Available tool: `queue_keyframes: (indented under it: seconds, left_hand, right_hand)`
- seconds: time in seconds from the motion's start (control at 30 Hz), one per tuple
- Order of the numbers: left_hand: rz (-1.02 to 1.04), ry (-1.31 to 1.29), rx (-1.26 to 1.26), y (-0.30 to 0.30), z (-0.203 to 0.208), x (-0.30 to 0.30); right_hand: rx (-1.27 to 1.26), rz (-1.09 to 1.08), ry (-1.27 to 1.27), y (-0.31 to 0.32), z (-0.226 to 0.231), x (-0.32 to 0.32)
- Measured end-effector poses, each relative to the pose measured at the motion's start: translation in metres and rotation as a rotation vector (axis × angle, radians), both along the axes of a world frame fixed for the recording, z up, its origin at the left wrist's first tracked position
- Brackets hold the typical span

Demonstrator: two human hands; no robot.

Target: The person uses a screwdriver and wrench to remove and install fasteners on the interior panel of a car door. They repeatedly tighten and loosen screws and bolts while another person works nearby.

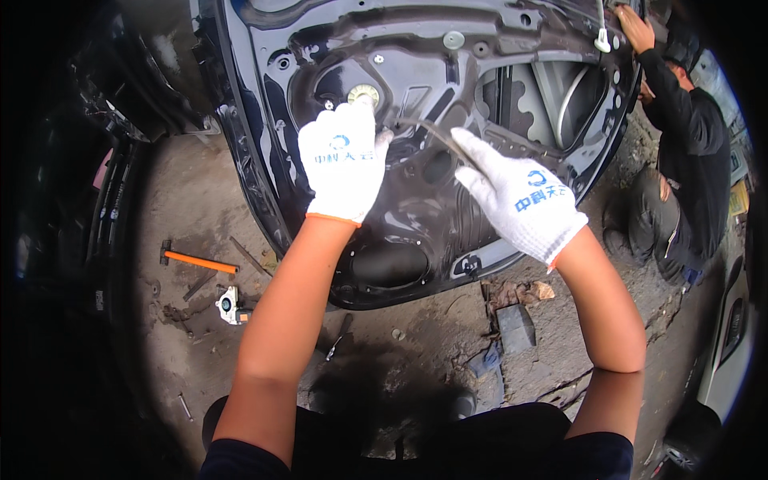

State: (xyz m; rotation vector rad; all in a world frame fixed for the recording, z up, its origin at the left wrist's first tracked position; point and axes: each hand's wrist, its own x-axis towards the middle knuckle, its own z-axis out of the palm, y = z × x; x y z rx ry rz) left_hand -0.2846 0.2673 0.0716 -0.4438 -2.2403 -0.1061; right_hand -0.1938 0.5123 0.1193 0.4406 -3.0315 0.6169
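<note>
A bare dark car door panel (400, 192) stands in front of me. My left hand (340, 156), in a white knitted glove with an orange cuff, has its fingers curled at a round, ribbed, pale-yellow plastic drum (362, 94) on the panel. The glove hides the lower part of that drum and most of the fingertips. To the right, my gloved right hand (512, 188) is closed on a thin, curved, greyish cable (436, 130). The cable's far end reaches the panel between my hands.
On the ground at left lie an orange-handled hammer (200, 260) and a small silver motor unit (230, 306). A ratchet (339, 338) lies below the door. At right a person in dark clothes (692, 152) crouches, one hand (636, 29) on the door's edge. Dark car bodywork (120, 200) stands left.
</note>
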Motion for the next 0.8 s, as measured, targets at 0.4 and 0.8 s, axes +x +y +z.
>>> queue_keyframes:
  seconds: [0.4,0.8]
  left_hand:
    - [-0.023,-0.086,0.061,0.000,0.000,0.003]
    - [-0.019,-0.098,0.064,0.000,-0.001,0.003]
  right_hand:
    - [0.269,0.011,-0.109,-0.020,0.029,-0.018]
    - [0.325,-0.002,-0.064,-0.017,0.018,-0.021]
